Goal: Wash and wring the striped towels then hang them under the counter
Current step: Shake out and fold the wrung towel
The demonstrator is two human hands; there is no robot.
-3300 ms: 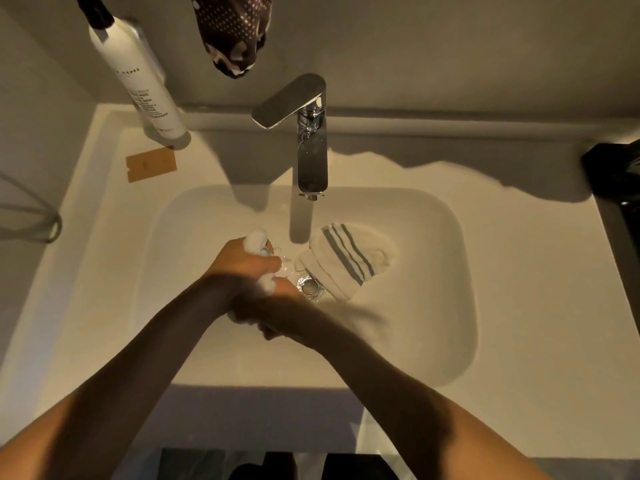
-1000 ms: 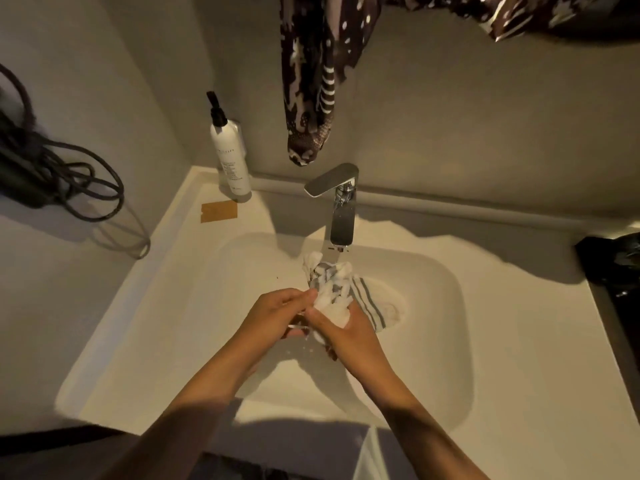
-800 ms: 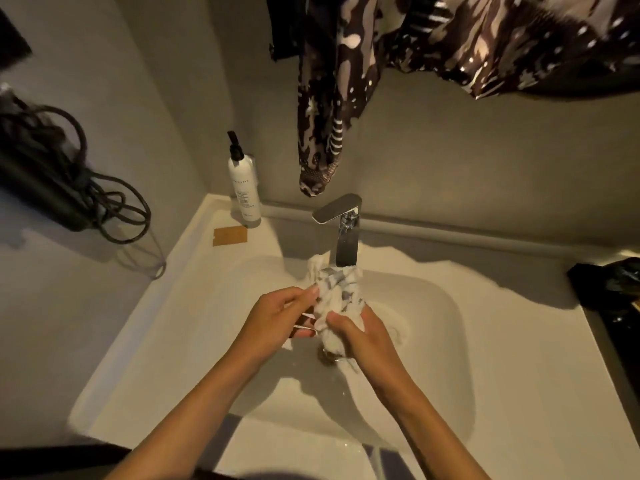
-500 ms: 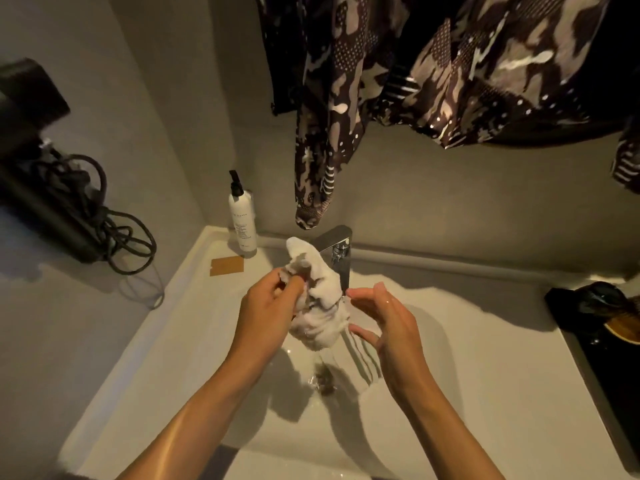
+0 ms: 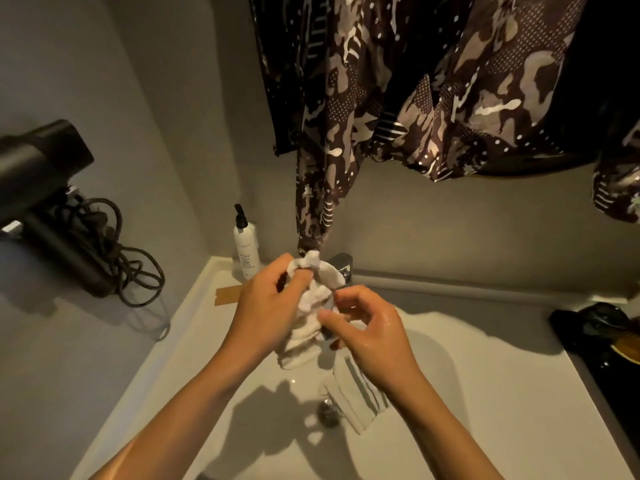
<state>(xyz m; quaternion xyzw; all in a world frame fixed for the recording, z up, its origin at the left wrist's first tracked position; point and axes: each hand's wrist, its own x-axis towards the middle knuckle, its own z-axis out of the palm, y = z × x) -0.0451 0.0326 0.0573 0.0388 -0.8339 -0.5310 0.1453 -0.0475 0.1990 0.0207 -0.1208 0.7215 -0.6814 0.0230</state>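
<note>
My left hand (image 5: 266, 313) grips a bunched, wet white towel (image 5: 311, 306) and holds it up above the white sink basin (image 5: 467, 393). Its lower end hangs down toward the basin. My right hand (image 5: 367, 330) is beside it, thumb and fingers pinching at the towel's right edge. A second towel with grey stripes (image 5: 356, 396) lies in the basin next to the drain (image 5: 327, 410), partly hidden under my right wrist. The faucet (image 5: 341, 265) shows just behind the held towel.
A white pump bottle (image 5: 246, 247) and a brown label (image 5: 227, 295) sit at the sink's back left. A black hair dryer with coiled cord (image 5: 69, 223) hangs on the left wall. Patterned dark garments (image 5: 415, 98) hang overhead. Dark objects (image 5: 595, 327) lie at the right.
The held towel has been lifted from the basin to above the faucet. My right hand, open half a second ago, has closed in on the towel. My view has tilted upward.
</note>
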